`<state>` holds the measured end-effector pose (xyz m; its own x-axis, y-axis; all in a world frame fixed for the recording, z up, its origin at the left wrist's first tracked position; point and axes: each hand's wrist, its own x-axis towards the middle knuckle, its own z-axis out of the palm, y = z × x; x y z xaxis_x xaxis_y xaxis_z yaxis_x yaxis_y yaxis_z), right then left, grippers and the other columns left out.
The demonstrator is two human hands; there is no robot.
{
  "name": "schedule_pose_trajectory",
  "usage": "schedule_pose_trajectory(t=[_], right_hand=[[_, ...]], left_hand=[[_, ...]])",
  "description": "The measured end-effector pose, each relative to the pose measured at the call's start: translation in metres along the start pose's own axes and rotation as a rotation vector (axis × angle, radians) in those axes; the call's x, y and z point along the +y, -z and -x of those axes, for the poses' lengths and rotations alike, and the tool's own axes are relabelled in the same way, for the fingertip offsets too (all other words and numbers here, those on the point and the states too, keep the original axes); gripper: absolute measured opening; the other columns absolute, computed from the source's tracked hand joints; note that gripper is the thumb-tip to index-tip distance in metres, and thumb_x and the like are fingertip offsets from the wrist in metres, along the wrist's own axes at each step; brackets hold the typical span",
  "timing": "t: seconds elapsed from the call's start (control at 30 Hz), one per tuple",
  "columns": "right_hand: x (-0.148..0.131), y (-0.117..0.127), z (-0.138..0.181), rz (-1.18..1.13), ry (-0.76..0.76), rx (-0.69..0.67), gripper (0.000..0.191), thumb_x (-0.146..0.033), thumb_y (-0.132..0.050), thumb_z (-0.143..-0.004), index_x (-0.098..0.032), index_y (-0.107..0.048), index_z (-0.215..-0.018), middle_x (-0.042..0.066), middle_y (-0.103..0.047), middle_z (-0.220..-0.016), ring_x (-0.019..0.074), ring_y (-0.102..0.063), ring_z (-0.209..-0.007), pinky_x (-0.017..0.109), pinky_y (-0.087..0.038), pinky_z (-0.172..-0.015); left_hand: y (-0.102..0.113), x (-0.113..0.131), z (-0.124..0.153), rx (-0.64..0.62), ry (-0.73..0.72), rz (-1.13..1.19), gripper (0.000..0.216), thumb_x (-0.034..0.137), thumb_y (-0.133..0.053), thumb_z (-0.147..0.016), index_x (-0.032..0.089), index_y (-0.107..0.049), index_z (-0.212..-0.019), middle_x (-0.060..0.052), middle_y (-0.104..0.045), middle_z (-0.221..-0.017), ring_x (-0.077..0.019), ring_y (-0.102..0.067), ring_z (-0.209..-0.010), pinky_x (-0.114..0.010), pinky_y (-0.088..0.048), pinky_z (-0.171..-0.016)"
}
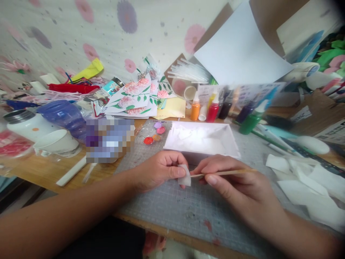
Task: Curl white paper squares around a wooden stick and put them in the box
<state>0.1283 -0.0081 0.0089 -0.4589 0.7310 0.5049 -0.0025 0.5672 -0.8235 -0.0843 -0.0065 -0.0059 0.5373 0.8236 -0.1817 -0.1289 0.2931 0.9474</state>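
Right here, a scrap [184,176] sits in the left hand [155,172], the stick [234,172] in the right hand [239,185] pointing straight at it! Below both hands, the cutting mat [172,207] on the bench [32,172]. Just beyond them, the box [229,137]; left of that, the palette [145,128]; behind the box, the bottles [212,111]. Out right of the hands, more scraps [309,181]! Far left, a cup [56,142] with a jar [29,123] behind it.

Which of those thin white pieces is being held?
The small white piece pinched in the left hand; the other white pieces lie overlapping, farther right.
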Motion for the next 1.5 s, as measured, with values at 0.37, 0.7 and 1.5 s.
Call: schedule_pose_trajectory(t=[0.37,0.7,1.5], right_hand=[[0.001,-0.002,0.000,0.026,-0.011,0.002,0.013,-0.010,-0.058,-0.086,-0.019,-0.066,-0.089,0.003,-0.073,-0.086,0.0128,-0.069,-0.082,0.021,-0.056,-0.072],[-0.002,-0.001,0.000,0.090,0.036,0.015,0.017,-0.010,-0.059,-0.084,-0.024,-0.068,-0.088,0.000,-0.072,-0.084,0.0127,-0.068,-0.079,0.021,-0.056,-0.071],[-0.006,0.000,-0.001,-0.094,0.008,0.186,0.014,-0.019,-0.062,-0.084,-0.021,-0.069,-0.073,0.004,-0.070,-0.078,0.0157,-0.066,-0.073,0.028,-0.055,-0.061]], left_hand=[[-0.001,0.000,0.002,0.023,-0.011,-0.084,0.017,0.029,-0.067,-0.079,0.014,-0.061,-0.078,-0.003,-0.066,-0.072,-0.0137,-0.061,-0.066,-0.029,-0.046,-0.068],[-0.008,0.004,0.002,0.084,-0.058,-0.135,0.021,0.032,-0.071,-0.076,0.014,-0.060,-0.076,-0.002,-0.066,-0.067,-0.0127,-0.061,-0.060,-0.026,-0.049,-0.062],[-0.048,0.042,0.021,0.493,-0.201,-0.820,0.026,0.038,-0.055,-0.083,0.018,-0.054,-0.067,0.003,-0.054,-0.055,-0.0113,-0.051,-0.050,-0.024,-0.039,-0.050]])
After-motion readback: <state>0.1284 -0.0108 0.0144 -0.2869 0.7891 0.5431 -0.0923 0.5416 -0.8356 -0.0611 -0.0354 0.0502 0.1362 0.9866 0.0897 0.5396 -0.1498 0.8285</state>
